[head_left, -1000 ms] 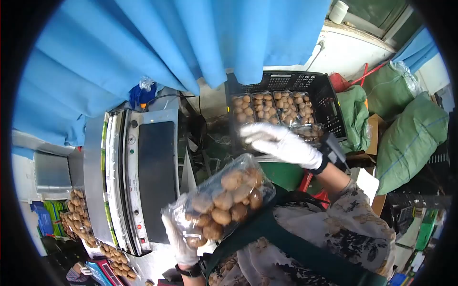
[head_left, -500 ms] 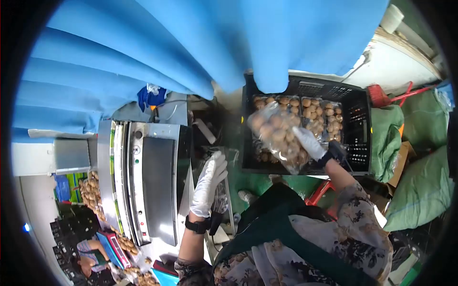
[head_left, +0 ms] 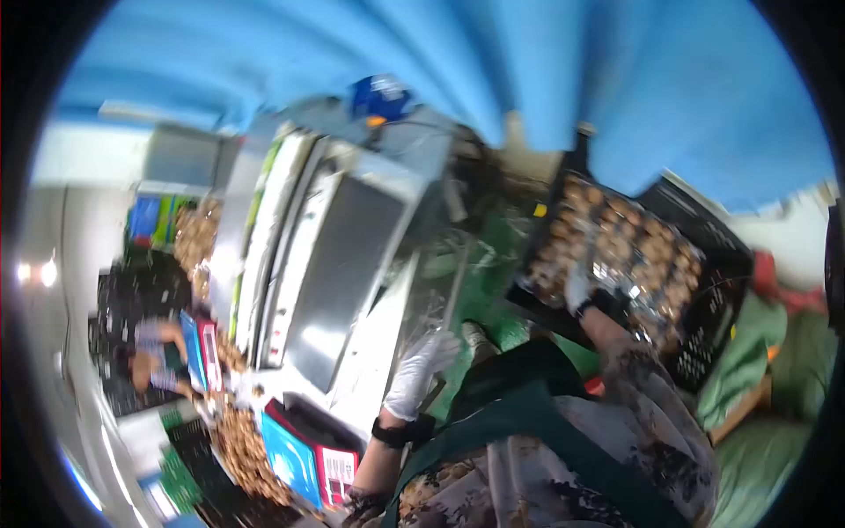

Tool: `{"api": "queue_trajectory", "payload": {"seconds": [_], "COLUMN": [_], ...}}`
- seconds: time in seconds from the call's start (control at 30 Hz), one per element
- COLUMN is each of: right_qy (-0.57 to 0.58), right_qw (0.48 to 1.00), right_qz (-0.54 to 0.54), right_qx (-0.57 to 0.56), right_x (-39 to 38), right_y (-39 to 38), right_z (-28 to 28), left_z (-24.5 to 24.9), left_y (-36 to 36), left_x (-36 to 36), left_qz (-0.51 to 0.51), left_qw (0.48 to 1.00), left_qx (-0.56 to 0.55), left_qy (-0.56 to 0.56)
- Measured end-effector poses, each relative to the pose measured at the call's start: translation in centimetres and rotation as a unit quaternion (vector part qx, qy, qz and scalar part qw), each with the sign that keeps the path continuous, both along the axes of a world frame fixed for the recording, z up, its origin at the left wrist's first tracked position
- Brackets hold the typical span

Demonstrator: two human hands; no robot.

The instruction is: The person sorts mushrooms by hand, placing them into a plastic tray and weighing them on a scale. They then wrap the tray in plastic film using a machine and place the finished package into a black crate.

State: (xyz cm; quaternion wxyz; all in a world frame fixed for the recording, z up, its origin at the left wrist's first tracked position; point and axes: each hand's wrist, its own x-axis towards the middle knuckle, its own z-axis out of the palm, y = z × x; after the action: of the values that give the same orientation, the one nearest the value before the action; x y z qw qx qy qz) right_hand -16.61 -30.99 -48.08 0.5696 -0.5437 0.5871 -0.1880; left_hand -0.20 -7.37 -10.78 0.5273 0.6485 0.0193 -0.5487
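My right hand (head_left: 576, 289), in a white glove, reaches into a black crate (head_left: 525, 304) at the right. It rests against a clear pack of brown mushrooms (head_left: 553, 264) at the crate's near left side; its fingers are blurred. Similar packs of mushrooms (head_left: 651, 251) fill the crate beside it, in rows. My left hand (head_left: 424, 374), gloved too, is stretched out with nothing in it. It hovers by the near end of a metal ledge with crumpled clear film (head_left: 431, 308), beside a machine with a flat dark plate (head_left: 352, 273).
Blue sheeting (head_left: 422, 53) hangs across the top. At the lower left are loose mushrooms (head_left: 246, 449), a blue and red scale (head_left: 295, 453) and another person (head_left: 158, 361). Green sacks (head_left: 748, 352) and a red broom (head_left: 775, 282) lie beyond the crate.
The pack in my right hand has gone down from above the crate onto its left side. My left hand has moved lower and right. The whole view has turned and shifted left.
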Motion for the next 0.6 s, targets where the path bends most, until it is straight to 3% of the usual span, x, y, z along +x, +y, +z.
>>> {"api": "queue_trajectory", "payload": {"seconds": [0.03,0.07,0.13,0.23,0.27,0.37,0.43,0.5,0.57,0.6], "right_qy": [0.122,0.174,0.206,0.227,0.245,0.197,0.131,0.058,-0.006,-0.039], "right_qw": [0.977,0.942,0.893,0.877,0.861,0.922,0.939,0.944,0.935,0.927], "right_qz": [0.149,0.246,0.357,0.416,0.441,0.333,0.315,0.313,0.314,0.309], "right_qx": [-0.086,-0.145,-0.18,-0.075,-0.067,-0.027,-0.041,-0.085,-0.163,-0.211], "right_x": [-1.1,-1.8,-3.1,-8.7,-11.1,-9.5,-6.5,-2.6,2.2,4.5], "right_y": [-0.4,-0.7,-2.5,-6.6,-9.3,-9.3,-8.5,-7.2,-6.7,-6.3], "right_z": [2.4,3.0,1.3,-11.6,-19.4,-2.3,9.2,22.3,34.5,40.1], "left_z": [0.3,1.5,-0.3,1.2,2.3,6.6,10.6,15.6,17.5,18.3], "left_y": [0.3,0.1,2.6,4.6,5.7,8.2,12.2,16.2,23.0,25.2], "left_x": [0.1,0.0,0.6,1.7,2.2,3.6,5.1,7.1,11.1,13.1], "left_qz": [-0.003,0.053,0.054,0.098,0.136,0.146,0.176,0.243,0.147,0.261], "left_qw": [1.0,0.998,0.998,0.994,0.989,0.982,0.966,0.936,0.864,0.869], "left_qx": [-0.006,-0.03,-0.034,-0.02,-0.027,-0.007,-0.063,-0.043,0.049,0.025], "left_qy": [-0.021,0.027,-0.01,-0.039,-0.061,-0.121,-0.179,-0.252,-0.479,-0.42]}}
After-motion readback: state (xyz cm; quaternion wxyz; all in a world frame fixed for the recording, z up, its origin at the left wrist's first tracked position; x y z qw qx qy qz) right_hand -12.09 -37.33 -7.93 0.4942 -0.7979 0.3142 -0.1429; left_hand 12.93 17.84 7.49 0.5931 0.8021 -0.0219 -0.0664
